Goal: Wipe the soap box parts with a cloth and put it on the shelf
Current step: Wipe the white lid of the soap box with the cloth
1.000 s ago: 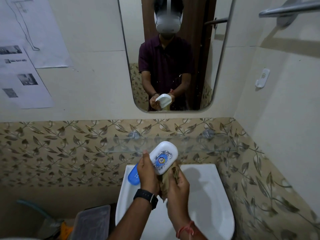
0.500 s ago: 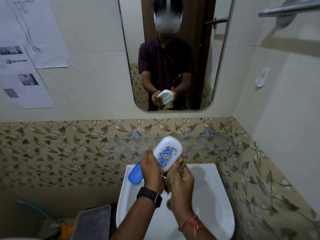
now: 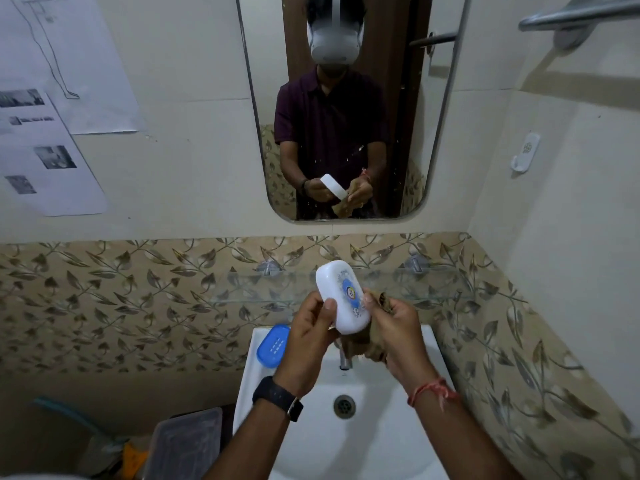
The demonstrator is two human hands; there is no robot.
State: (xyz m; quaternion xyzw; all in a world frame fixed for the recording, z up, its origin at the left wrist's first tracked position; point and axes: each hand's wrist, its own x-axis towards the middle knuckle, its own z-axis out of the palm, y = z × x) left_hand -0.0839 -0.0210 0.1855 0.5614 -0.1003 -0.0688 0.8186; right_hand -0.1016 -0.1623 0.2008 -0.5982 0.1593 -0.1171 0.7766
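I hold a white soap box lid (image 3: 341, 299) with a round blue label upright over the sink. My left hand (image 3: 309, 337) grips its left edge, thumb on the front. My right hand (image 3: 394, 329) touches the lid's right edge and clutches a crumpled brown cloth (image 3: 375, 344), which hangs partly behind the lid. The blue soap box part (image 3: 273, 345) lies on the sink's back left corner. A glass shelf (image 3: 263, 289) runs along the patterned tiles just behind my hands.
A white sink (image 3: 349, 434) with a drain and a small tap (image 3: 345, 360) lies below my hands. The mirror (image 3: 343, 105) hangs above the shelf. A grey-lidded bin (image 3: 187, 441) stands at the lower left. A towel bar (image 3: 581, 12) sticks out at the top right.
The lid has turned from a slant to nearly upright. My right hand with the cloth has shifted from behind the lid to its right side. The view has dipped, showing more sink.
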